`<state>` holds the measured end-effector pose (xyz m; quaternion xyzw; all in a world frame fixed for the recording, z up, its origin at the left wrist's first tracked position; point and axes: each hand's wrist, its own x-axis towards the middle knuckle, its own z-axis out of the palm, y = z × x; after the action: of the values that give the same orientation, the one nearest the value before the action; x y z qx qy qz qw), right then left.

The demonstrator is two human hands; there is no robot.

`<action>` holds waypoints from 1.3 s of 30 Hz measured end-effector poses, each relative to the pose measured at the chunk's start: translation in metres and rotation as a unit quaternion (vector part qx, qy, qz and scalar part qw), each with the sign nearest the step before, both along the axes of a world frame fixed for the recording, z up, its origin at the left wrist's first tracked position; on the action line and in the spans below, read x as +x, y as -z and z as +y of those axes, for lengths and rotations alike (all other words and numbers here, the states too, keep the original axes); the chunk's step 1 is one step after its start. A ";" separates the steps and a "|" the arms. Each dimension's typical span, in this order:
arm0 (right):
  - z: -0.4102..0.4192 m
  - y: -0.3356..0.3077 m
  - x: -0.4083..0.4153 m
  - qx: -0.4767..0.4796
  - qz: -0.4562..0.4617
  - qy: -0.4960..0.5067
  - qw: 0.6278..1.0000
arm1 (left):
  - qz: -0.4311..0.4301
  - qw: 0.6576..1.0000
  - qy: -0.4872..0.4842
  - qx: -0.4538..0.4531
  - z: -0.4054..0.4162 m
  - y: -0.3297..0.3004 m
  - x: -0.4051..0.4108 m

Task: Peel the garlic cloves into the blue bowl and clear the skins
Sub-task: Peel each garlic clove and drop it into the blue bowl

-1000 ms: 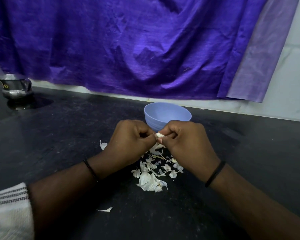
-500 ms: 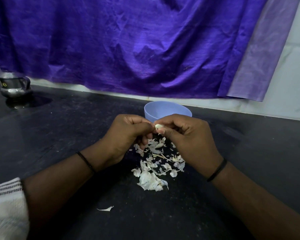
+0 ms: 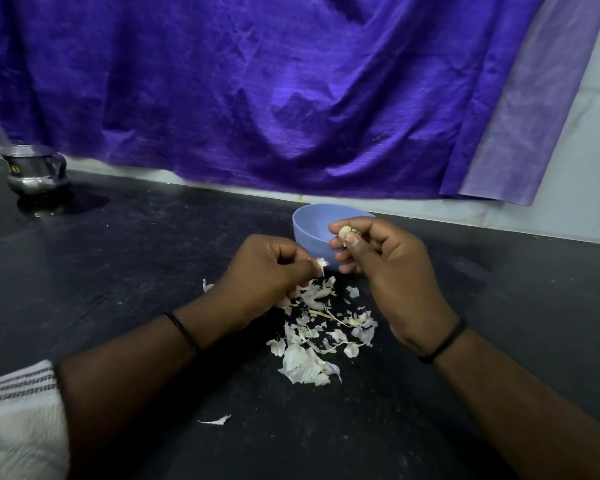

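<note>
A pale garlic clove [image 3: 344,232] is pinched between the thumb and forefinger of my right hand [image 3: 388,271], just at the near rim of the blue bowl [image 3: 312,226]. My left hand [image 3: 263,275] is a little lower and to the left, pinching a white scrap of garlic skin [image 3: 321,263] at its fingertips. A heap of loose white garlic skins [image 3: 321,334] lies on the dark counter [image 3: 153,271] below and between both hands. The inside bottom of the bowl is hidden by its wall and my right hand.
A steel jug [image 3: 35,169] stands at the far left of the counter. A purple cloth [image 3: 257,91] hangs along the wall behind the bowl. One stray skin [image 3: 217,420] lies nearer to me, and a white striped cloth [image 3: 17,417] is at the lower left.
My hands have come apart. The right hand has risen with the clove to the bowl's rim, and the left has pulled away with a piece of skin.
</note>
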<state>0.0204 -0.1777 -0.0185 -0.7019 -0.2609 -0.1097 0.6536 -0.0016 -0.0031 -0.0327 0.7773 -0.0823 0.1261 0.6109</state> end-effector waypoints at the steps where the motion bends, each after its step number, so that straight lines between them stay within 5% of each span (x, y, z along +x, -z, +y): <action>1: -0.001 0.000 0.000 0.002 0.010 -0.006 1.000 | -0.010 0.999 -0.007 0.032 0.000 0.001 0.000; 10: -0.001 -0.002 -0.002 0.017 0.060 -0.021 0.998 | -0.107 0.970 -0.074 0.203 0.006 0.003 0.005; 17: -0.002 0.002 0.000 -0.030 0.048 -0.002 0.998 | -0.138 0.987 0.008 0.085 -0.002 -0.002 -0.004; 23: -0.001 0.003 0.000 -0.050 0.049 -0.008 0.998 | -0.113 0.993 -0.018 0.030 -0.003 -0.001 -0.003; 39: -0.003 0.003 -0.004 -0.180 -0.071 0.110 0.975 | -0.053 0.998 0.020 0.005 -0.002 0.002 0.001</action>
<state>0.0166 -0.1808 -0.0213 -0.8226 -0.2439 -0.1818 0.4804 -0.0007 -0.0047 -0.0350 0.7709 -0.1304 0.1545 0.6040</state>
